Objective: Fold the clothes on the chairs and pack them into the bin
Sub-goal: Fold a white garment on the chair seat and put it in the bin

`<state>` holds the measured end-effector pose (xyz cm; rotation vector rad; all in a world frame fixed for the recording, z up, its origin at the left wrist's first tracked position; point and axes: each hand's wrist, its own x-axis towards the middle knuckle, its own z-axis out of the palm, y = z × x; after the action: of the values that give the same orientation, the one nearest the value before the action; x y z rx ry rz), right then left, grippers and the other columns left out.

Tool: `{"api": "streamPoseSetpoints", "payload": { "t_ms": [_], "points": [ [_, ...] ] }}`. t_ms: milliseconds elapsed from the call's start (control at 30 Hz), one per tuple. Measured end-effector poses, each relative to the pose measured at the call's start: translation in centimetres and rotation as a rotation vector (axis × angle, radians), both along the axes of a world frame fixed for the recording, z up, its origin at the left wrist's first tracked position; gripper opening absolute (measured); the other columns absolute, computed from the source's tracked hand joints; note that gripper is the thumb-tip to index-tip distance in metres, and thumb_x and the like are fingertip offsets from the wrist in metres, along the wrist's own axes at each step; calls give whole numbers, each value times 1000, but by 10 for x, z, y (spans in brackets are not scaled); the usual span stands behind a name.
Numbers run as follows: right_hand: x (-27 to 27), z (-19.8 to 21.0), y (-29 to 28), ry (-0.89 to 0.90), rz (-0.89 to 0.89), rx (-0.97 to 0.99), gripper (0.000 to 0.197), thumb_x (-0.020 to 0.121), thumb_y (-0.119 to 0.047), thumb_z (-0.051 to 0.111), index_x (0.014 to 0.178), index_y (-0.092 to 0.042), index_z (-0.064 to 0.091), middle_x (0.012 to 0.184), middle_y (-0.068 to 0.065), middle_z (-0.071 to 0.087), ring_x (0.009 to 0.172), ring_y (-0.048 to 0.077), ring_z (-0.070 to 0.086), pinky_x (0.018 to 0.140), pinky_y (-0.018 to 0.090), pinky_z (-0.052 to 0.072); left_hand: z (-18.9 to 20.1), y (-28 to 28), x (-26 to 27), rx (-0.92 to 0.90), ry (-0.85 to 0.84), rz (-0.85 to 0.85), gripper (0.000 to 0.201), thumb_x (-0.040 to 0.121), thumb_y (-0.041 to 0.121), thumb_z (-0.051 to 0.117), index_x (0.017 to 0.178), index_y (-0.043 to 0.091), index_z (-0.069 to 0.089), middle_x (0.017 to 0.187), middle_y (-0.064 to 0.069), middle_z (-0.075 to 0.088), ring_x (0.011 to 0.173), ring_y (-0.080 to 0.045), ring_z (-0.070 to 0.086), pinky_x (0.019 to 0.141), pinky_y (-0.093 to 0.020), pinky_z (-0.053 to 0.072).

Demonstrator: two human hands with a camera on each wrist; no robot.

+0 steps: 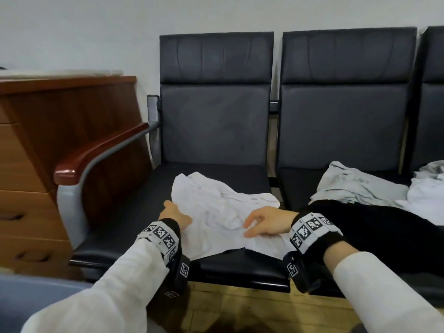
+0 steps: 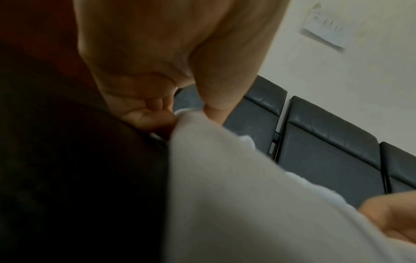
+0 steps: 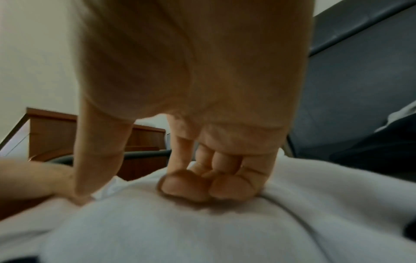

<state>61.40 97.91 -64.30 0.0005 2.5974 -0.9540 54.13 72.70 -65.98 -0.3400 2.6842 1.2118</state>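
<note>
A crumpled white garment point(image 1: 216, 212) lies on the seat of the left black chair point(image 1: 134, 224). My left hand point(image 1: 171, 207) is at the garment's left edge; in the left wrist view my left hand point(image 2: 191, 113) pinches the garment point(image 2: 247, 195) between thumb and fingers. My right hand point(image 1: 252, 224) is on the garment's near right part. In the right wrist view, my right hand point(image 3: 202, 186) has curled fingers dug into the garment point(image 3: 180, 231) and the thumb stretched left. A blue-grey bin point(image 1: 36, 292) shows at the lower left, mostly hidden by my left sleeve.
The chair to the right holds a light grey garment point(image 1: 355, 186), a white pile point(image 1: 425, 191) and a black garment point(image 1: 384, 227). A wooden armrest point(image 1: 96, 150) and a wooden cabinet point(image 1: 36, 140) stand to the left. Wooden floor lies below the seats.
</note>
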Motion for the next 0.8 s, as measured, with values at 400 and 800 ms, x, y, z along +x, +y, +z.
{"api": "streamPoseSetpoints", "payload": {
  "t_ms": [400,800],
  "points": [
    [-30,-6,-46,230,-18,381,10,82,-38,62,89,-34,56,105,2,62,95,19,55,77,29,45,28,30,26,-371,59,-425,32,92,44,43,93,15,58,79,-1,64,75,-21,55,69,-27,41],
    [-38,-12,-16,267,-128,31,18,82,-9,59,84,-26,65,91,-13,58,96,11,55,70,12,41,-18,-13,-19,-517,70,-441,47,92,30,44,140,29,41,151,0,35,137,-22,35,114,-33,28]
  ]
}}
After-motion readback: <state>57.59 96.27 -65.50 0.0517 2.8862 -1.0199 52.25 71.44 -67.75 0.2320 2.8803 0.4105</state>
